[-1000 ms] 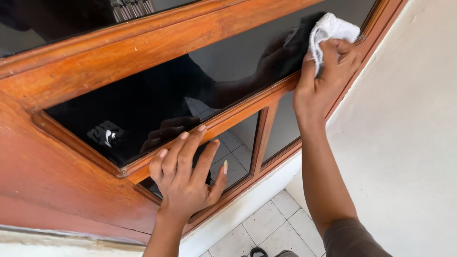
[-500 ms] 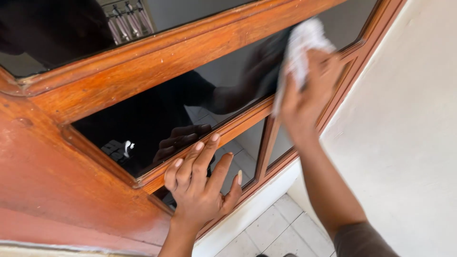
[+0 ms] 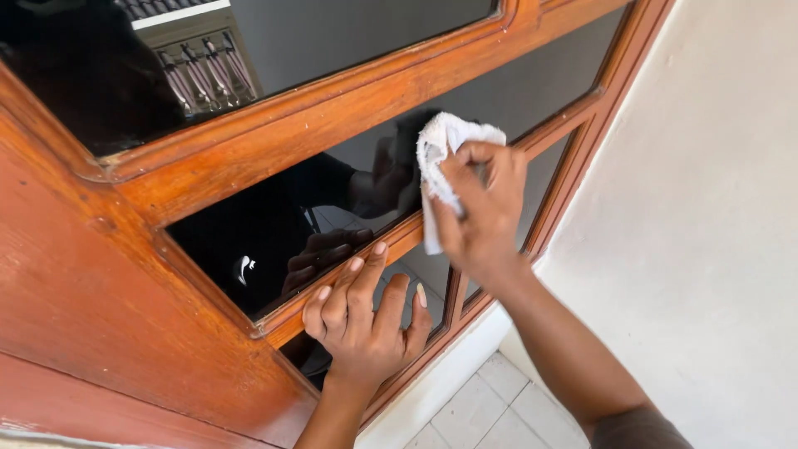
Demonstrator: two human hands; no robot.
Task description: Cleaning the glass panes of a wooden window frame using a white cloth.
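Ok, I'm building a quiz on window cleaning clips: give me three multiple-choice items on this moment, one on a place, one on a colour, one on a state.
1. Where does the left hand rest?
A. on the wooden bar under the dark pane
B. on the white wall
C. on the floor tiles

2. What colour is the cloth?
A. blue
B. white
C. yellow

3. How does the right hand stand to the cloth?
A. open and away from it
B. its fingers closed around it, pressing it to the glass
C. holding it flat on the wall

Key: 1 A, the fingers lie over the bar's edge. 2 B, the bunched cloth shows plainly white against the dark glass. 3 B, the fingers wrap the cloth at the pane's lower edge.
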